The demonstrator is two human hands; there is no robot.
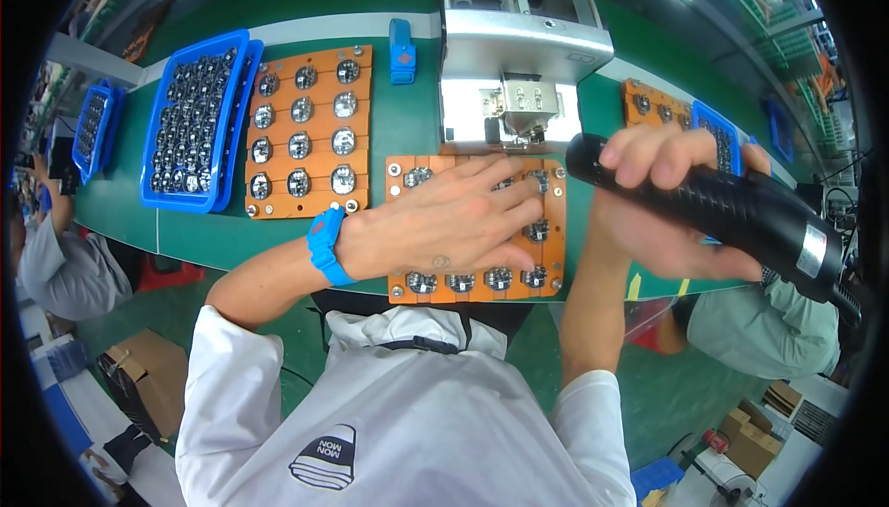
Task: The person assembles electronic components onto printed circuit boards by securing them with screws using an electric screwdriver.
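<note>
My left hand (444, 225) lies flat, palm down, with its fingers stretched over an orange fixture board (555, 262). It hides the middle of the board. Small round metallic-and-black parts (460, 282) show in the board's front row and along its right side. A blue strap (327, 243) circles my left wrist. In my right hand (662, 157) is a black electric screwdriver (741, 209), fingers wrapped over the barrel and thumb below. It is held nearly level above the bench, right of the board, its front end pointing left. No bit is visible.
Behind the board stands a metal machine (528, 44), probably a screw feeder. To the left are another loaded orange board (281, 127) and a blue tray (148, 183) of parts. A blue strap-like item (401, 53) lies beyond. People sit close on both sides.
</note>
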